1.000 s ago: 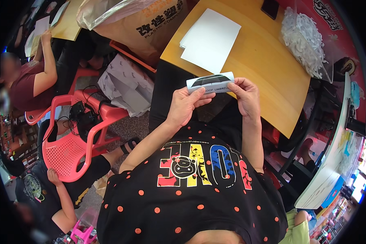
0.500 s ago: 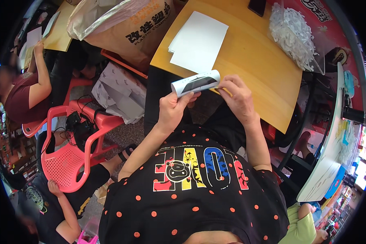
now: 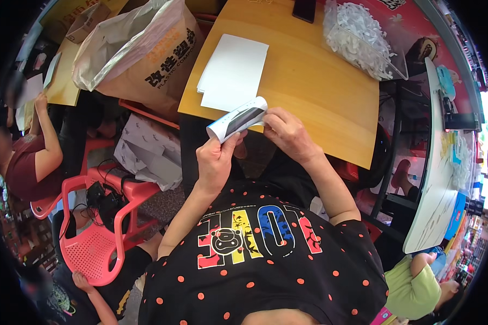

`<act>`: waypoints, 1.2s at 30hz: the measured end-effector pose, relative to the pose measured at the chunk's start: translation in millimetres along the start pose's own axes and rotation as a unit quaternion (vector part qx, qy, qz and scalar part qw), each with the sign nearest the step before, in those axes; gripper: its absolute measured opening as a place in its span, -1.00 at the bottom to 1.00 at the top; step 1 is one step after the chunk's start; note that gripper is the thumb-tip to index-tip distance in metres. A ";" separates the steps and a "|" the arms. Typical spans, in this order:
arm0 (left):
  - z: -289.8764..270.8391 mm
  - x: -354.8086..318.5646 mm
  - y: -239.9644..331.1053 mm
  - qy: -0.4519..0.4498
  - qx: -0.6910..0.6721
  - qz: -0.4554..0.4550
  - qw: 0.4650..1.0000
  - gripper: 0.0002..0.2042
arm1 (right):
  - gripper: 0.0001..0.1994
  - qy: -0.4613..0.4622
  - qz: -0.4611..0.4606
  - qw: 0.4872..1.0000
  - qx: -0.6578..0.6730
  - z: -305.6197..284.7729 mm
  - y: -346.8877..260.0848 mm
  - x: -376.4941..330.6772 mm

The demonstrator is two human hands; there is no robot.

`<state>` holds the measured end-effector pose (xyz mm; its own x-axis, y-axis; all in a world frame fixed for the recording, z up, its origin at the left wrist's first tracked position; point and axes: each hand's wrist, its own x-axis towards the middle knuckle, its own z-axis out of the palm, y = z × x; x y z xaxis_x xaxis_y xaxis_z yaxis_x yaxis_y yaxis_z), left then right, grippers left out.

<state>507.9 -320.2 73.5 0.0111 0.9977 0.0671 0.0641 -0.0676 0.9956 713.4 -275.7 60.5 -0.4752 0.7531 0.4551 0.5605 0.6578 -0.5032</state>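
My left hand (image 3: 216, 161) is closed on a curled sheet of printed paper (image 3: 238, 119), with the thumb on its lower side. The sheet is white and light blue with a dark picture on it, bent over into a loose tube, slanting up to the right. At its right end, my right hand (image 3: 291, 134) pinches the paper's edge between thumb and fingers. Both hands are just off the near edge of the wooden table (image 3: 320, 103). Behind the curled sheet, a stack of white sheets (image 3: 236, 67) lies on the table, slightly fanned at its left side.
A clear bag of white plastic strips (image 3: 360, 38) and a dark phone (image 3: 304, 10) lie at the table's far side. Left of the table stands a large paper sack (image 3: 141, 59). A pink plastic chair (image 3: 92, 252) with black cables is at left. Other people sit nearby.
The view has shifted, so the table and my hands appear further left. The curled sheet slants more steeply, its right end raised; both hands still grip it.
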 end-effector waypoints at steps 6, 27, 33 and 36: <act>2.3 -3.2 -3.0 0.009 -0.004 0.005 1.000 -0.77 | -0.76 0.017 0.015 1.000 -0.002 5.2 -1.9 -3.6; -7.8 -3.3 -11.9 0.036 0.129 0.164 0.977 -0.81 | -0.90 -0.012 0.306 0.918 0.253 -4.5 -2.7 -3.4; -13.1 0.9 -14.1 0.030 0.187 0.214 0.958 -0.81 | -0.83 -0.045 0.343 0.896 0.279 -16.9 9.8 6.9; -16.2 2.0 -16.9 0.009 0.196 0.210 0.958 -0.81 | -0.83 -0.119 0.343 0.897 0.253 -21.9 13.7 10.0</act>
<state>490.6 -317.0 57.8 0.1007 0.8812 0.4618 0.4285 -0.4573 0.7793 731.1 -259.4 74.2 -0.3024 0.9254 -0.2286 0.4250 -0.0838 -0.9013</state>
